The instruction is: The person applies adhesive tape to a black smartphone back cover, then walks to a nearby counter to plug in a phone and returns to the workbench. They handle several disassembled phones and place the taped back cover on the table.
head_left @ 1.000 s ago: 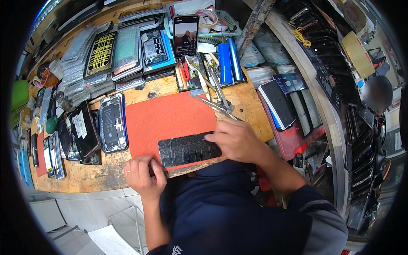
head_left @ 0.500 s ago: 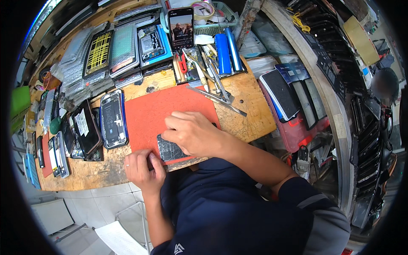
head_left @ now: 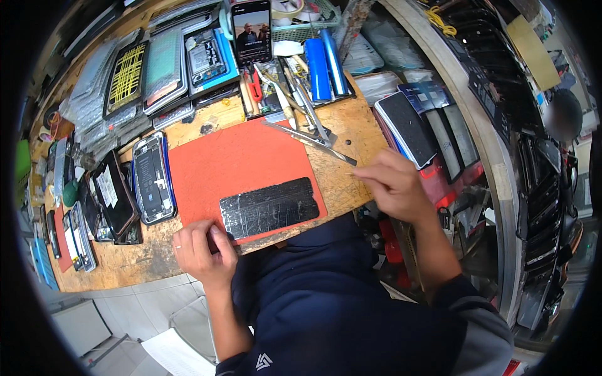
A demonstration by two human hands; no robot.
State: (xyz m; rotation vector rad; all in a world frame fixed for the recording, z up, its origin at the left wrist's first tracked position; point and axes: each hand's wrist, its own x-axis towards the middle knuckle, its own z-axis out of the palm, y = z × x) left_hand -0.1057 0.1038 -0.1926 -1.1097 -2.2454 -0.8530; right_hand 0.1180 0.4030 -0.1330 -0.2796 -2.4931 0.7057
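We see the left hand (head_left: 200, 250) resting at the near edge of the wooden counter (head_left: 342, 125), its thumb and fingers pressed down on the left end of a dark, scratched phone screen panel (head_left: 269, 208); the grip there is flat against the panel rather than wrapped round it. The panel lies face down across the near part of a red work mat (head_left: 238, 160), its long side running left to right and slightly tilted, its left end at the mat's front edge. The right hand (head_left: 392, 185) hovers off the mat's right side, above the counter's near right corner, with thumb and forefinger pinched together on something thin and pale that juts out to the left; we cannot tell what it is. Just beyond that hand, long metal tweezers (head_left: 310, 139) lie slantwise across the mat's far right corner. To the left of the mat an opened phone (head_left: 152, 178) lies with its insides showing, and further left more phones and parts crowd the counter. At the back a phone with a lit screen (head_left: 251, 31) stands propped up, with two blue cylinders (head_left: 326, 61) beside it to the right.
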